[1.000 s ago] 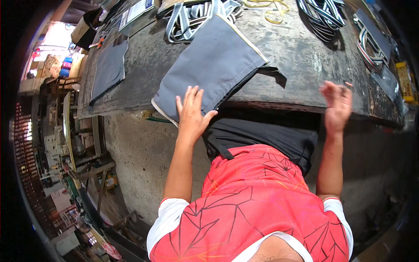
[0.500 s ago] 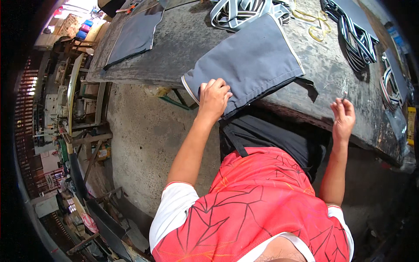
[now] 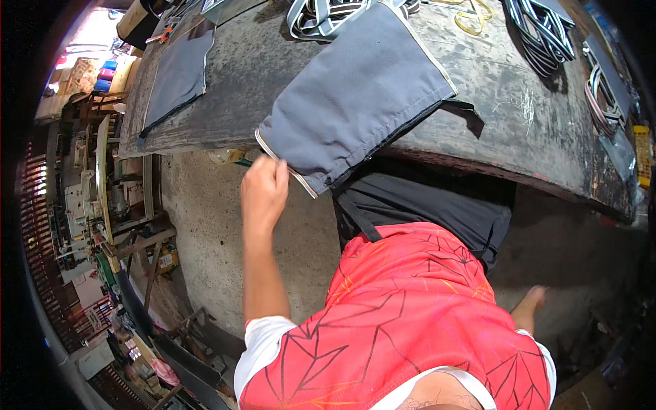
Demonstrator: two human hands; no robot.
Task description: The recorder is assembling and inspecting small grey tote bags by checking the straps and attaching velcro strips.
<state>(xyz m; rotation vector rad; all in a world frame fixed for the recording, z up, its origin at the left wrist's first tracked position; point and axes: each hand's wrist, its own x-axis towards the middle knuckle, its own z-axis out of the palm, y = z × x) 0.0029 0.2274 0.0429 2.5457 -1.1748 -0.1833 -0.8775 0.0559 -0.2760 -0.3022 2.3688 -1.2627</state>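
Note:
A grey fabric piece with pale-trimmed side edges and a black strip along its near edge lies slantwise on the dark table, overhanging its front. At its left trimmed edge is my left hand, slightly blurred, with curled fingers closed on that edge. A loose black strap end sticks out from the fabric's right corner. Low beside my right hip, away from the table, my right hand is small and smeared by motion; its fingers and anything in them do not show clearly.
On the worn table lie another grey piece at left, striped webbing at the back, a yellow strip, and a black-and-white webbing bundle at right. Wooden frames and clutter line the left side.
My left hand has slid from the top of the fabric to its left edge. My right hand has dropped from above the table's right side down beside my hip. The view has shifted slightly.

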